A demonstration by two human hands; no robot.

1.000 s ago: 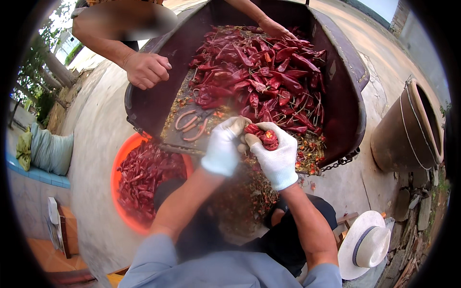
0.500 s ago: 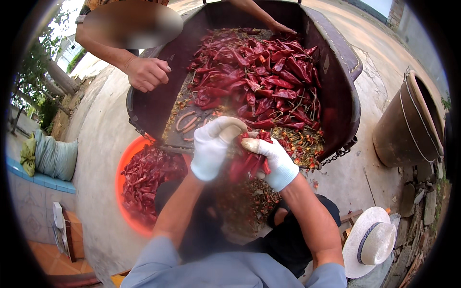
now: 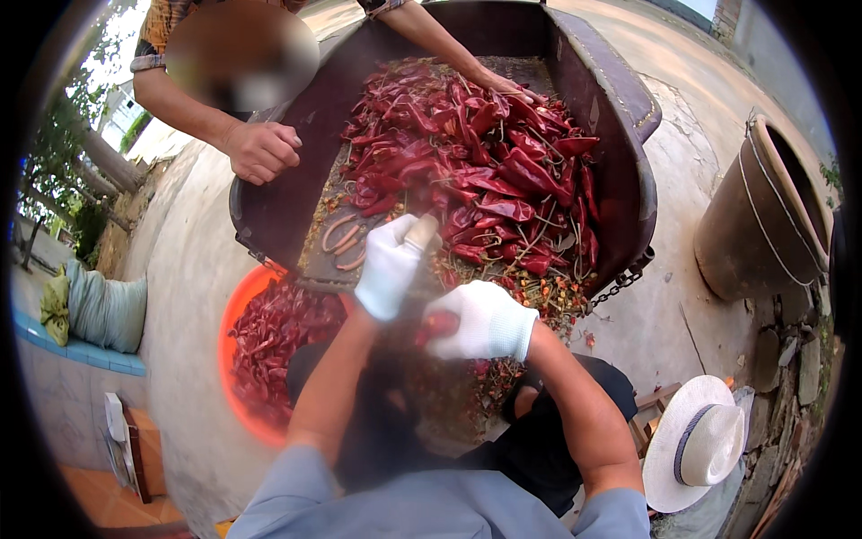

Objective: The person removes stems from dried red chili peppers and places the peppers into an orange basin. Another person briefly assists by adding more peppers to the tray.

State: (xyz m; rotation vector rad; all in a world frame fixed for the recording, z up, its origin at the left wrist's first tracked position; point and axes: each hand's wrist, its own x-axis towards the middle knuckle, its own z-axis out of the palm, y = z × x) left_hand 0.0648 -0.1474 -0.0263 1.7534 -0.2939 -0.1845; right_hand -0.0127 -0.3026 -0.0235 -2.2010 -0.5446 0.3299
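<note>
- Pale concrete ground (image 3: pixel 184 296) spreads through this yard, with a tied sack (image 3: pixel 109 313) slumped at the far left.
- Further along, a co-worker's near hand (image 3: pixel 263 151) curls loosely beside the rim of a dark maroon cart (image 3: pixel 621 90).
- Below that stands an orange tub (image 3: pixel 229 359) loaded with dried red peppers (image 3: pixel 278 337).
- Next, a tool with salmon-coloured handles (image 3: pixel 346 242) lies on the cart's bed.
- Left hand (image 3: pixel 395 260), white-gloved: its fingers are bent inward with the thumb close; I can't tell whether they grip anything.
- Right hand (image 3: pixel 480 322), gloved too and a little lower: its fingers are clenched around a blurred red pepper piece (image 3: pixel 437 325) that pokes out on the left.
- Behind both, a pepper heap (image 3: pixel 503 180) covers the cart's middle, the co-worker's other hand (image 3: pixel 512 87) at its far side.
- Over on the right, a white brimmed hat (image 3: pixel 691 445) sits low, and a brown barrel (image 3: pixel 741 234) stands beyond it.
</note>
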